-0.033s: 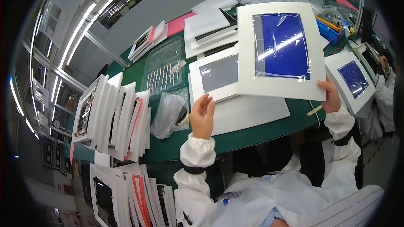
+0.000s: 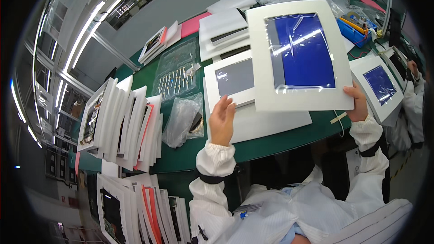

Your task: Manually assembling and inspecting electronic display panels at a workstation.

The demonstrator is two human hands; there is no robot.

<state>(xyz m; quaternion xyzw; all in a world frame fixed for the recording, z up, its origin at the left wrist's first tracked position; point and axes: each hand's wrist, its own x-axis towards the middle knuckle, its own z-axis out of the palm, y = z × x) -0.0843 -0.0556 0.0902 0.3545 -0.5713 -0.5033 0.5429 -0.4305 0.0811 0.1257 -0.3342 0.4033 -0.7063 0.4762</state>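
One white-framed panel [image 2: 299,54] we are holding by a corner in our right grip [image 2: 356,104], left grip [image 2: 221,121] released and empty, apparently inspecting it, any lowering likely needing both.

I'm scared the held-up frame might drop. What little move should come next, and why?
Probably bring the left grip over to steady the blue-windowed white frame by its left edge, because only the right grip holds it, near its lower right corner, and the left one looks empty.
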